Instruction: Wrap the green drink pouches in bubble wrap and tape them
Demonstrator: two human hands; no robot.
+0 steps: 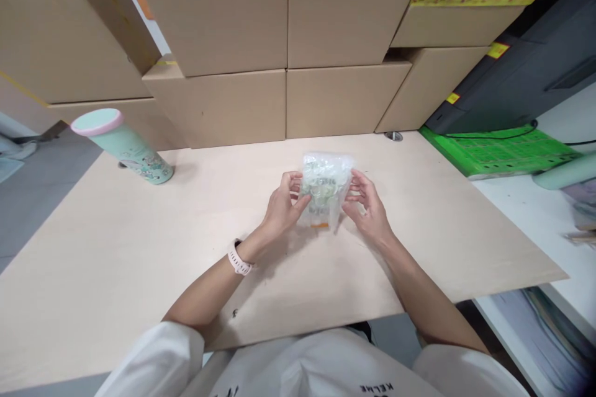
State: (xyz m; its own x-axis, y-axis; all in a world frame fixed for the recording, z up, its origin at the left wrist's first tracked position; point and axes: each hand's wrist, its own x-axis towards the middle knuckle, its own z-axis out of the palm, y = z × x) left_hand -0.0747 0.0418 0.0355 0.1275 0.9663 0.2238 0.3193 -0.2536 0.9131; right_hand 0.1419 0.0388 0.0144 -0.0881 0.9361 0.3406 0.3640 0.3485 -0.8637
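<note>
A small bundle in clear bubble wrap [327, 177] is held upright just above or on the table, between my two hands. Something pale green shows through the plastic, with a strip of orange at its lower edge; what is inside I cannot make out. My left hand [284, 203] grips the left side, its thumb across the front and its fingers around the edge. On the other side, my right hand [370, 208] has curled fingers and thumb at the right edge of the wrap. A pale pink watch strap circles my left wrist.
A mint-green tumbler [135, 152] with a pink rim stands at the table's [139, 260] left. Stacked cardboard boxes [233, 108] wall off the back. At the right are a green plastic crate [488, 152], a dark cabinet [521, 56] and a white side surface [526, 205].
</note>
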